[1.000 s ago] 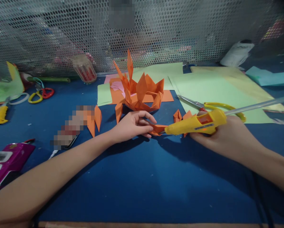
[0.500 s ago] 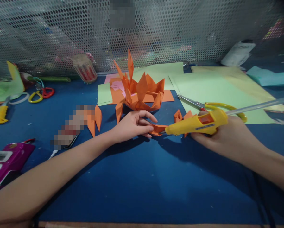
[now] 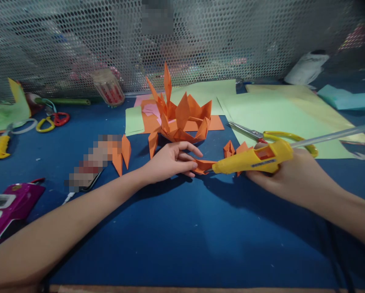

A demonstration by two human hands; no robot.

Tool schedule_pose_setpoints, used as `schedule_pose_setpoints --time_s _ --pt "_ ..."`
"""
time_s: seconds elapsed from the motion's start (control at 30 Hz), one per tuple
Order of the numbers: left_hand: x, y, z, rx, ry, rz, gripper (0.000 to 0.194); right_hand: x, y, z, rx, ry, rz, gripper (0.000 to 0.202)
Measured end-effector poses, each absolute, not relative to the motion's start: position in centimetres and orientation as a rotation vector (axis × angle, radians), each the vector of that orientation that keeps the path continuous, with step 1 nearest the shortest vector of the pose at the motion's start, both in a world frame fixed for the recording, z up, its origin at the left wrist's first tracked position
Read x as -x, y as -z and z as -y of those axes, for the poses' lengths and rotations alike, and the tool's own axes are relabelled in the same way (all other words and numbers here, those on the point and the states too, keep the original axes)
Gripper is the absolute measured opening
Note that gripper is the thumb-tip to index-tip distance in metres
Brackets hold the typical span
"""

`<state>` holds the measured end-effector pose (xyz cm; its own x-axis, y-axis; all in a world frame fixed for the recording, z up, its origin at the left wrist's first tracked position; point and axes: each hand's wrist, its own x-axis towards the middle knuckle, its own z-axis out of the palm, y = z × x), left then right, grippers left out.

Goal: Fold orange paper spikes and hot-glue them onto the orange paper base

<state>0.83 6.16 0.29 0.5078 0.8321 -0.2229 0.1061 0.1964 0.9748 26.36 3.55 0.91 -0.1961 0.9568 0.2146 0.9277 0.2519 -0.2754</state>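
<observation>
Between the thumb and fingers of my left hand [image 3: 176, 162] is a folded orange paper piece [image 3: 205, 165], low over the blue tabletop. My right hand [image 3: 286, 175] grips a yellow hot glue gun [image 3: 252, 160] with a clear glue stick [image 3: 335, 135] in its back. The gun's nozzle meets the right end of the paper piece; any glue there is too small to make out. Just behind my left hand stands a spiky orange paper flower [image 3: 185, 118]. One loose orange petal [image 3: 152, 143] leans at its left, and small folded orange pieces [image 3: 229, 149] lie behind the gun.
Scissors [image 3: 255, 134] lie on pale green sheets [image 3: 280, 114] behind my right hand. On the left are a phone [image 3: 92, 167], more orange petals [image 3: 126, 151], a purple device [image 3: 17, 203], a cutter [image 3: 1, 146] and other scissors [image 3: 52, 121]. A jar [image 3: 109, 89] stands by the perforated metal screen [image 3: 200, 40].
</observation>
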Motion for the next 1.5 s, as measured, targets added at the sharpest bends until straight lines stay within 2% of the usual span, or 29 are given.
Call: schedule_pose_setpoints --time_s 0.47,0.7,0.83,1.03,1.5 --pt "-0.84 -0.19 -6.26 -1.303 -0.621 -0.941 0.016 -26.19 -0.89 -3.54 1.696 -0.033 2.157 0.021" --pt "-0.84 -0.57 -6.24 -1.289 -0.592 -0.941 0.037 -26.22 -0.83 -3.97 1.641 0.058 2.126 0.027" --pt "-0.86 -0.71 -6.16 -1.262 -0.576 -0.927 0.044 -25.95 -0.99 -3.92 1.673 -0.018 2.115 0.025" --pt "-0.87 -0.66 -6.28 -1.251 -0.554 -0.924 0.044 -25.85 -1.07 -3.91 1.718 -0.135 2.081 0.026" --pt "-0.94 -0.83 -6.36 -1.190 -0.536 -0.933 0.045 -26.50 -0.21 -4.05 1.648 -0.087 2.166 0.024"
